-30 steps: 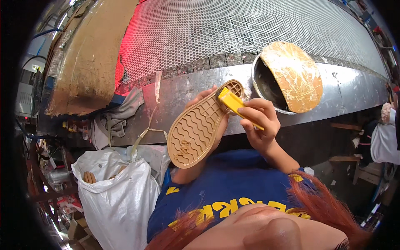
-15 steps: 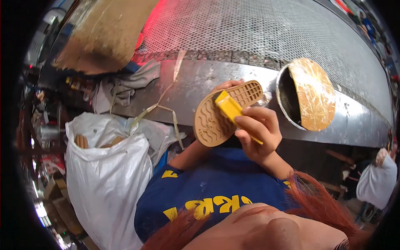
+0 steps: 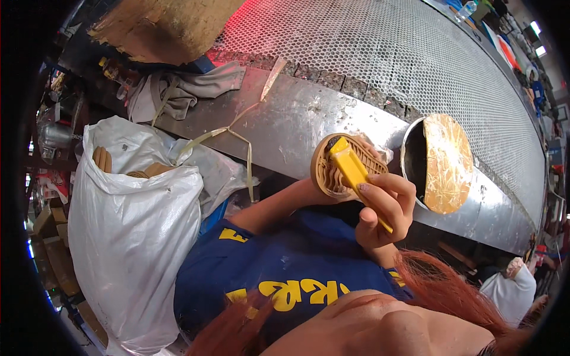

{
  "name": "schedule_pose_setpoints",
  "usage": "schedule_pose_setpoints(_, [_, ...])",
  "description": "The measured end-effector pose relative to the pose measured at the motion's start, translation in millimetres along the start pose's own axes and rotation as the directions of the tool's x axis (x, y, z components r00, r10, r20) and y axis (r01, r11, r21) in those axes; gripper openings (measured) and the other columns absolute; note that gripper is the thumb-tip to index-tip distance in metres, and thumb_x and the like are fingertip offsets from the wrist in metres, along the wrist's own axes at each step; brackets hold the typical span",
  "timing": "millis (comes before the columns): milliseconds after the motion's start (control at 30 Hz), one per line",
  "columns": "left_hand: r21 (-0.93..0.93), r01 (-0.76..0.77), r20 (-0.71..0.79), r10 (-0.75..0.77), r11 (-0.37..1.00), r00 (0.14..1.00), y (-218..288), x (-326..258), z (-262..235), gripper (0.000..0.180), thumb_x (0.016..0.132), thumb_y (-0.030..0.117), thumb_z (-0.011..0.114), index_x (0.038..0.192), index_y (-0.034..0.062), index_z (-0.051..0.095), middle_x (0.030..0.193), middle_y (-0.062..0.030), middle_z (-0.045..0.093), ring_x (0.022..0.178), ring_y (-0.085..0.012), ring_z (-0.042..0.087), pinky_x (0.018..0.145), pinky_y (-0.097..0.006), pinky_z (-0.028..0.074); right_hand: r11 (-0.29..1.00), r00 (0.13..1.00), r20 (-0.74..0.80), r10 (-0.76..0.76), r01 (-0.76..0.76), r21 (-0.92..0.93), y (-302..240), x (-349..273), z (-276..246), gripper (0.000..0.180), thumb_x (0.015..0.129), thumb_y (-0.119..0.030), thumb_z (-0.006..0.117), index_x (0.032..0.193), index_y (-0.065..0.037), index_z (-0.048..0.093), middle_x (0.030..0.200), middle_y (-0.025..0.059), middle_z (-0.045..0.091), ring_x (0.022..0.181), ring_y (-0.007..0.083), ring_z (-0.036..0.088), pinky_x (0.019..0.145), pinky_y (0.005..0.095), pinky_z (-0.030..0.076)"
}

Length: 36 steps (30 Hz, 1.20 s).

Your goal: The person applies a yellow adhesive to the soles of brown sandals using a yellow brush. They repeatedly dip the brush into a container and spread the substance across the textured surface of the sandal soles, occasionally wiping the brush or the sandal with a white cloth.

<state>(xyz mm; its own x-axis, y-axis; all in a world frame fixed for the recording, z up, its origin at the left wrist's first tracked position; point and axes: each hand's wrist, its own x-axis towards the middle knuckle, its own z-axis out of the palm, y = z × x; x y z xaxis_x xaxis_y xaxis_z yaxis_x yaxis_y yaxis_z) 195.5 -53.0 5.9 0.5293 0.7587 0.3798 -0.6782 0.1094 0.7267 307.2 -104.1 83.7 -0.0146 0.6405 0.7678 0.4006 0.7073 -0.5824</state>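
A tan shoe sole (image 3: 321, 172), its patterned underside facing up, is held from beneath by my left hand (image 3: 313, 193); most of that hand is hidden behind the sole. In my right hand (image 3: 389, 207) is a yellow-handled brush (image 3: 351, 165), pinched between thumb and fingers. The brush's dark bristle end lies against the sole near its far end. Right of the hands stands a round pot (image 3: 405, 163) with a dark inside, partly covered by a brown disc (image 3: 448, 163) smeared with a whitish, shiny film.
A metal ledge (image 3: 285, 133) runs along a mesh conveyor belt (image 3: 368, 53). At the left, a white sack (image 3: 133, 237) holds several tan soles (image 3: 151, 171). A grey cloth (image 3: 178, 89), a tan strap (image 3: 249, 160) and cardboard (image 3: 163, 29) lie beyond. A person's white sleeve (image 3: 510, 291) appears at right.
The sole has tilted and turned, so it looks foreshortened. The brush has shifted over it toward its far end, still in my right hand. The whole view has turned slightly.
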Motion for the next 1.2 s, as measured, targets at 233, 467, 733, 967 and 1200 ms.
schedule_pose_setpoints(233, [0.141,0.148,-0.018,-0.147,0.979,0.989,4.1,-4.8,-0.5,0.056,0.083,0.015,0.066,0.128,0.0101,0.033,0.124,-0.0111,0.043,0.123,-0.0223,0.04,0.106,-0.041,0.034,0.998,0.998,0.06,-0.014,0.01,0.057,-1.2,-0.2,-1.8,0.039,0.086,-0.039,0.06,0.094,0.0,0.065,0.096,0.0165,0.052,0.079,0.0207,0.058,0.072,0.0313,0.052])
schedule_pose_setpoints(467, [0.155,0.137,0.03,-0.143,0.978,0.989,5.0,-3.9,0.0,0.057,0.079,0.015,0.071,0.124,0.0088,0.038,0.119,-0.0107,0.048,0.115,-0.0216,0.048,0.1,-0.038,0.041,0.993,0.989,0.116,-0.087,0.076,0.093,1.8,0.4,-2.5,0.042,0.09,-0.039,0.054,0.092,0.002,0.063,0.097,0.02,0.051,0.081,0.0233,0.057,0.075,0.033,0.053])
schedule_pose_setpoints(733, [0.226,0.137,0.178,-0.179,0.964,0.968,6.2,-7.8,0.0,0.053,0.079,0.024,0.07,0.123,0.0109,0.044,0.118,-0.0062,0.052,0.11,-0.0207,0.051,0.097,-0.034,0.039,0.994,0.984,0.177,-0.024,0.005,0.109,-5.2,-1.2,-10.8,0.028,0.081,-0.029,0.066,0.092,-0.002,0.066,0.098,0.0177,0.055,0.083,0.0233,0.057,0.091,0.0491,0.044])
schedule_pose_setpoints(967, [0.124,0.201,0.202,-0.223,0.972,0.954,1.3,-16.3,-11.6,0.068,0.073,0.014,0.076,0.129,0.0091,0.036,0.122,-0.0067,0.05,0.113,-0.0161,0.049,0.099,-0.033,0.04,0.979,0.984,0.174,-0.037,0.001,0.205,1.6,-4.1,-9.5,0.023,0.085,-0.025,0.058,0.085,-0.002,0.055,0.099,0.0193,0.055,0.085,0.024,0.057,0.081,0.0378,0.047])
schedule_pose_setpoints(1200, [0.331,0.129,0.221,-0.21,0.935,0.953,6.7,-15.0,-11.7,0.047,0.08,0.013,0.071,0.12,0.0053,0.049,0.114,-0.0064,0.057,0.106,-0.0173,0.056,0.09,-0.031,0.046,0.918,0.985,0.163,0.058,-0.117,0.38,6.9,0.4,-15.6,0.01,0.084,-0.009,0.055,0.088,-0.001,0.051,0.101,0.0223,0.057,0.08,0.0248,0.058,0.09,0.0492,0.044])
